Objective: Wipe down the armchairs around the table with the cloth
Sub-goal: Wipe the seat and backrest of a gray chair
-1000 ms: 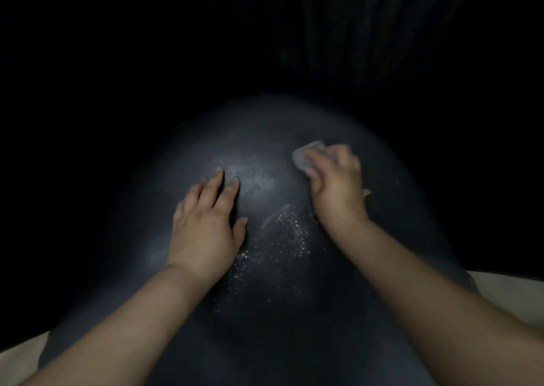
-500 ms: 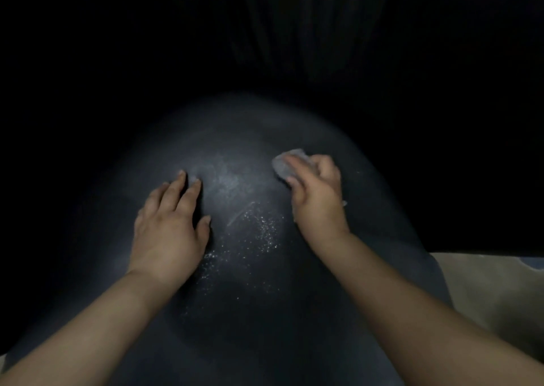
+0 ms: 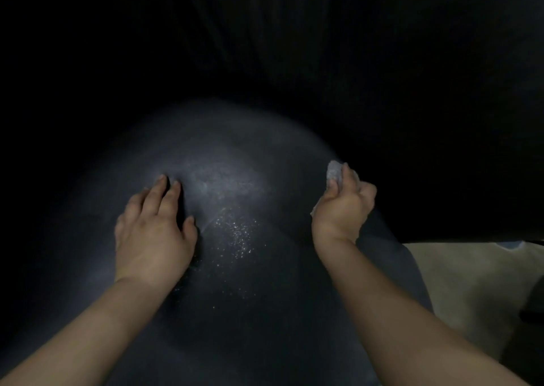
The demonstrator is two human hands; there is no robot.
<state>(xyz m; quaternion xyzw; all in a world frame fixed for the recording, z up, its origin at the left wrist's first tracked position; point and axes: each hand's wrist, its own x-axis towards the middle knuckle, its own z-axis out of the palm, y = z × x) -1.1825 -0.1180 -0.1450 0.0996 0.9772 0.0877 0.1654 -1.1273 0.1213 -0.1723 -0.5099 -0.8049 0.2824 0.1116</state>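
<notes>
the right hand (image 3: pixel 343 206), gripping the cloth (image 3: pixel 334 173), has swept from the middle of the armchair (image 3: pixel 235 312) back out to its right edge. the left hand (image 3: pixel 153 232) has slid a little left, away from the glittering specks (image 3: pixel 235 232).

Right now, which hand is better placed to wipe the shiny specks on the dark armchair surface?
Right. The right hand already grips the cloth and sits just right of the specks. The left hand lies flat on the armchair with no cloth, so it probably serves better as a brace.
</notes>
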